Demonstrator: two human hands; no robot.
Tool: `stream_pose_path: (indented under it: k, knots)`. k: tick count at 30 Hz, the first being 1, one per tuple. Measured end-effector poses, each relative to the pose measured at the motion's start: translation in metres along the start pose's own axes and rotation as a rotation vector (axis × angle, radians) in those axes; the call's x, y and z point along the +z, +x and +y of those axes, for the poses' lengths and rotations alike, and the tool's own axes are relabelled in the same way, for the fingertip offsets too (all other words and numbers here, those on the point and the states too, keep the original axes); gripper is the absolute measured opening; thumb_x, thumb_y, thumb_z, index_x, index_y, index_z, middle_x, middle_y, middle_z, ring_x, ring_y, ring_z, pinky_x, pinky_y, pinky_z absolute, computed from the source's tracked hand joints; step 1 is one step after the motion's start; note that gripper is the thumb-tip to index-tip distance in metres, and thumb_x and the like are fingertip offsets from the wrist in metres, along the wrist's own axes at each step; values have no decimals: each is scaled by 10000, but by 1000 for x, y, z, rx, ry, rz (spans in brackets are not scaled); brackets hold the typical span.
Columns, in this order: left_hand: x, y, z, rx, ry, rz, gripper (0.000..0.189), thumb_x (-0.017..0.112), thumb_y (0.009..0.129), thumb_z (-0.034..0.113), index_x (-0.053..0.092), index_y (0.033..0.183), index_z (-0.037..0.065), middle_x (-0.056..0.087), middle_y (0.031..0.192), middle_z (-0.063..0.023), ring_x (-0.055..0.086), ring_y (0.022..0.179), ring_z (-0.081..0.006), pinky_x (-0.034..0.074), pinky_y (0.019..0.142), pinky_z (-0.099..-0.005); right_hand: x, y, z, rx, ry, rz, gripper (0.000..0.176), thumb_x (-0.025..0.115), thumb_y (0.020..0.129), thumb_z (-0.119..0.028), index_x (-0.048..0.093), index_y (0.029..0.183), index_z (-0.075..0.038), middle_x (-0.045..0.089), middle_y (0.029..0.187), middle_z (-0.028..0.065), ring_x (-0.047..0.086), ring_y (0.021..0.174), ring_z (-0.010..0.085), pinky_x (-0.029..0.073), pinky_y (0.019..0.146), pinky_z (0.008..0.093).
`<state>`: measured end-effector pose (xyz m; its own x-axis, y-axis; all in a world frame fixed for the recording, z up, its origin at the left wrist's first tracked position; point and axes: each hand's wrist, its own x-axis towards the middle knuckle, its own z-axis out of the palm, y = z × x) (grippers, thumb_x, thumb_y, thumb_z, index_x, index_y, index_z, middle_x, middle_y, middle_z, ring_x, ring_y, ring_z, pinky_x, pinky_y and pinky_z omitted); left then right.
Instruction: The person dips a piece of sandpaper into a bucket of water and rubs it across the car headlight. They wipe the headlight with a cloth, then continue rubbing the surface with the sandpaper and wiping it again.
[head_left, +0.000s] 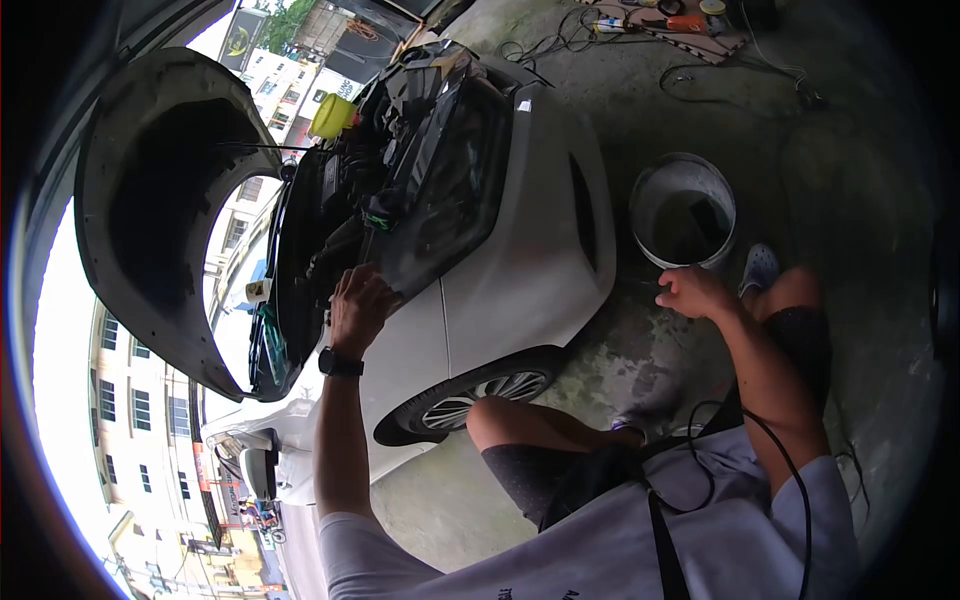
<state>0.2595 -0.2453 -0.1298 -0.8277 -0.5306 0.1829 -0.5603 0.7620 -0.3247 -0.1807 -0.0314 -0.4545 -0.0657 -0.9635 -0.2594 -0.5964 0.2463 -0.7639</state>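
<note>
My left hand (360,308), below a wrist with a black watch (341,363), rests on the edge of the silver car's fender (405,335), beside the headlight (450,190). Its fingers are bent, and whether they hold anything cannot be made out. My right hand (693,292) is at the near rim of a white bucket (655,250), with its fingers curled. Anything between those fingers is too small to tell. Dark liquid lies in the bucket. The car's hood (110,240) is raised over the open engine bay.
A yellow container (332,116) stands at the engine bay. The front wheel (480,398) is near my bent knee. Cables (570,45) and tools (686,24) lie on the floor at the top. A black cord (775,435) crosses my right arm.
</note>
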Motion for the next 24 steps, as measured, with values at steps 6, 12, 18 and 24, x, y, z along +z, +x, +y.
stream_pose_path:
  k: [6,12,18,24]
  knots:
    - [15,48,33,53,20,53,239,861,773,256,745,931,119,657,1287,-100,624,1162,-327,514,961,-474,13,7,3,-77,-34,-14,483,779,894,-402,741,1233,-59,786,1090,150,745,1059,337,573,934,439]
    - [3,-13,-3,29,86,57,223,891,723,196,706,781,87,657,1332,-113,633,1169,-347,557,931,-462,0,-2,2,-5,-3,26,474,781,896,-412,748,1222,-70,776,1134,163,725,1123,342,559,977,447]
    - [23,35,23,-4,-28,84,253,881,758,191,736,924,68,638,1392,-122,636,1193,-353,549,962,-496,5,5,6,-39,-48,-6,469,792,890,-403,748,1223,-75,775,1138,161,733,1101,334,569,957,446]
    - [23,-14,-18,85,101,-4,310,887,768,220,725,990,74,632,1407,-129,615,1243,-392,523,1032,-489,-1,-1,4,-15,-5,18,456,794,892,-398,755,1217,-82,780,1125,162,739,1092,335,572,960,449]
